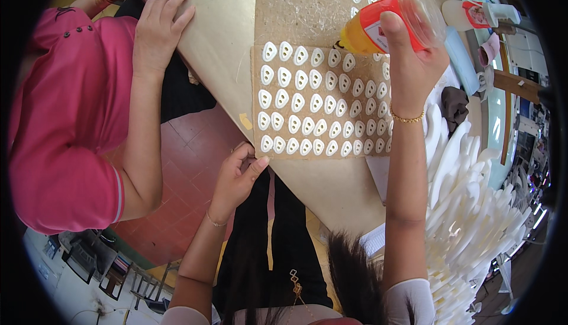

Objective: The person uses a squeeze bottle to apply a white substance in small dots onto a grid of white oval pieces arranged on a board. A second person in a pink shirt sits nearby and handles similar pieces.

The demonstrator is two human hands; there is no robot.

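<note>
My right hand (414,64) is wrapped round a clear plastic bottle (387,23) with a red label and yellow liquid inside. The bottle is tilted, its narrow dark tip pointing down and left over the top row of small white pieces. A brown cardboard sheet (355,70) carries rows of these white rounded pieces (301,79), each with small yellowish spots in its middle. At the sheet's near left corner, my left hand (236,177) pinches the edge between thumb and fingers. Whether the bottle tip touches a piece, I cannot tell.
Another cardboard sheet (302,5) with more white pieces lies beyond. On the left, a co-worker in a pink shirt (83,124) has both hands at the table edge (219,47). Many white curved pieces (455,206) are heaped at right, near a white pump bottle (473,14).
</note>
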